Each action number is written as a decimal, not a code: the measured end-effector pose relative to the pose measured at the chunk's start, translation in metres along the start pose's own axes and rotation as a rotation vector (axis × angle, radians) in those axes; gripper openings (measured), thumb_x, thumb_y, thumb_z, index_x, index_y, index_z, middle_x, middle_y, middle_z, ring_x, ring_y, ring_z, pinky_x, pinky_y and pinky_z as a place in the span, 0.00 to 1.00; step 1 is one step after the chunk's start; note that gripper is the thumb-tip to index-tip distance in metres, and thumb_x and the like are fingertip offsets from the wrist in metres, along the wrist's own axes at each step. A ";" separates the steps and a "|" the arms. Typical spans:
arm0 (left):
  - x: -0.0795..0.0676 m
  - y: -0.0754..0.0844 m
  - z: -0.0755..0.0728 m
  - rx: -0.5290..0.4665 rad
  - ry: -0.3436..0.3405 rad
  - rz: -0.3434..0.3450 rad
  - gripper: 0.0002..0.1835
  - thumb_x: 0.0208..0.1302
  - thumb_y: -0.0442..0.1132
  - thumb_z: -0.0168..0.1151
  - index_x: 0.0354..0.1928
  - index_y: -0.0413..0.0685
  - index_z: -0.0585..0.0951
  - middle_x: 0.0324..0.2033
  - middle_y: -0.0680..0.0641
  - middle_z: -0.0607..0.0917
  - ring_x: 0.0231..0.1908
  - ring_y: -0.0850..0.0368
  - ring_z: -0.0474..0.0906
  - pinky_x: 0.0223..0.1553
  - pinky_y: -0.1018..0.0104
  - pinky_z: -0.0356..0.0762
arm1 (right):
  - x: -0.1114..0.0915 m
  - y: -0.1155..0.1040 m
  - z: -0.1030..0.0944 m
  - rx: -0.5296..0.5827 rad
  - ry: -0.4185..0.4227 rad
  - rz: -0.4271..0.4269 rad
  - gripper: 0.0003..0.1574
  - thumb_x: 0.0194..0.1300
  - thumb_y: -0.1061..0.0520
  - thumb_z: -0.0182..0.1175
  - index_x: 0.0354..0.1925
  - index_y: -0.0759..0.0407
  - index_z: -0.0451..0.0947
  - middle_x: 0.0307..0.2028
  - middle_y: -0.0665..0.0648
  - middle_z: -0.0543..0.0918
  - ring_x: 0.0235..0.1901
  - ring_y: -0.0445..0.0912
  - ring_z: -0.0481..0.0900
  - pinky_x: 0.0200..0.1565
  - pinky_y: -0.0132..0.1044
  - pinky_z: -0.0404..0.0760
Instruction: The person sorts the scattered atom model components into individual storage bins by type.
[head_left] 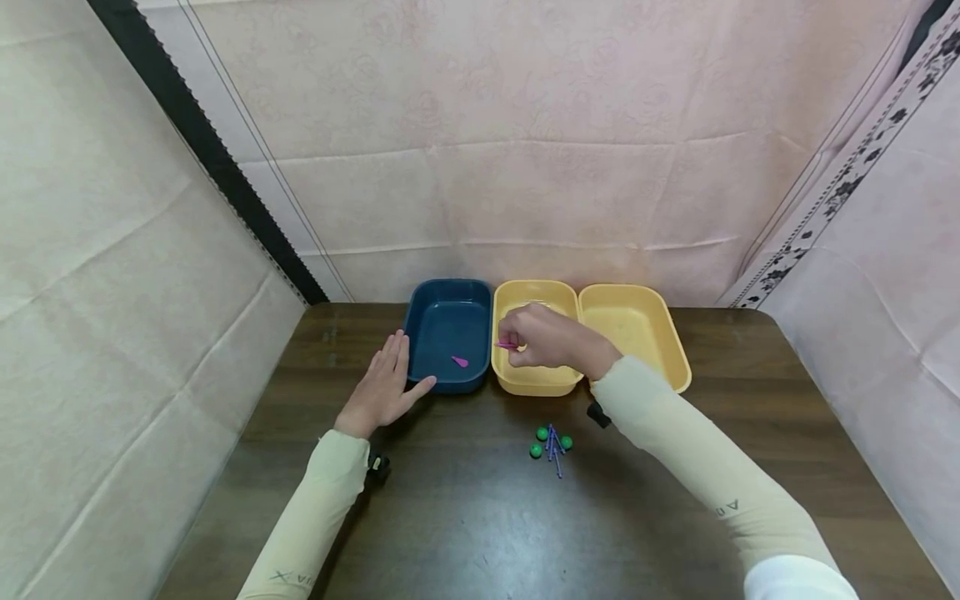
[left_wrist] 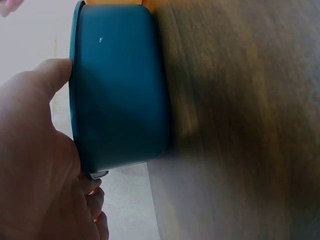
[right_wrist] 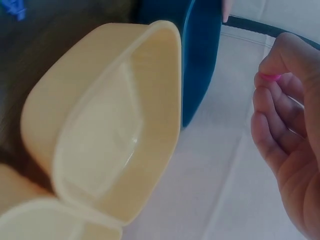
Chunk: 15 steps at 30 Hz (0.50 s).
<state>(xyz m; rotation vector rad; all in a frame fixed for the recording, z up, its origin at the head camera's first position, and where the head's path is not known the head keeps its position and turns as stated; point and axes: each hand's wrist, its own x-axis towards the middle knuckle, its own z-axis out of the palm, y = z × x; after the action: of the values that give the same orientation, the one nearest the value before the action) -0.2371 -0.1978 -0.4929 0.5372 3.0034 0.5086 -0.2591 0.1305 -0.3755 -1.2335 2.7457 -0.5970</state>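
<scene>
My right hand (head_left: 543, 337) pinches a small pink pointed piece (head_left: 506, 344) between thumb and forefinger, over the middle yellow bin (head_left: 536, 388). Only a sliver of that piece shows between the fingertips in the right wrist view. My left hand (head_left: 381, 387) lies along the left front corner of the blue bin (head_left: 447, 386), fingers straight. In the left wrist view its thumb touches the rim of that bin. A second pink pointed piece (head_left: 460, 362), drop-shaped, lies on the blue bin's floor.
Another yellow bin (head_left: 637, 333) stands at the right end of the row. In front, on the dark wooden table (head_left: 480, 517), lie several thin blue-purple sticks (head_left: 554, 448) among green balls (head_left: 567, 442). Pale cloth (head_left: 540, 192) hangs behind and at both sides.
</scene>
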 end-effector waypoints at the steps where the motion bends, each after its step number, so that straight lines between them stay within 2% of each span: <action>1: 0.000 0.000 0.000 0.002 0.002 0.000 0.57 0.75 0.73 0.46 0.84 0.36 0.42 0.86 0.37 0.41 0.85 0.36 0.38 0.84 0.39 0.44 | 0.004 0.000 0.001 -0.002 0.001 -0.002 0.01 0.63 0.61 0.70 0.35 0.56 0.86 0.29 0.50 0.84 0.31 0.43 0.77 0.36 0.33 0.81; 8: -0.001 0.000 0.000 0.009 0.002 -0.007 0.57 0.75 0.74 0.45 0.85 0.37 0.42 0.86 0.38 0.42 0.85 0.37 0.38 0.84 0.40 0.44 | 0.033 -0.003 0.011 -0.051 -0.010 0.018 0.03 0.66 0.58 0.71 0.37 0.56 0.87 0.34 0.52 0.88 0.32 0.43 0.80 0.38 0.30 0.85; 15: -0.001 0.002 -0.002 0.005 -0.001 -0.009 0.57 0.75 0.74 0.45 0.85 0.37 0.42 0.86 0.38 0.41 0.85 0.37 0.38 0.84 0.41 0.44 | 0.055 0.001 0.023 -0.031 -0.030 0.051 0.05 0.68 0.57 0.70 0.41 0.56 0.87 0.37 0.52 0.89 0.34 0.44 0.82 0.40 0.31 0.87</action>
<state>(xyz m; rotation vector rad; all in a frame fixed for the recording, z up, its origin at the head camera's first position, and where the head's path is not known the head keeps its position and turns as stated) -0.2358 -0.1968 -0.4898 0.5243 3.0059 0.5005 -0.2920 0.0835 -0.3923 -1.1644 2.7625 -0.5287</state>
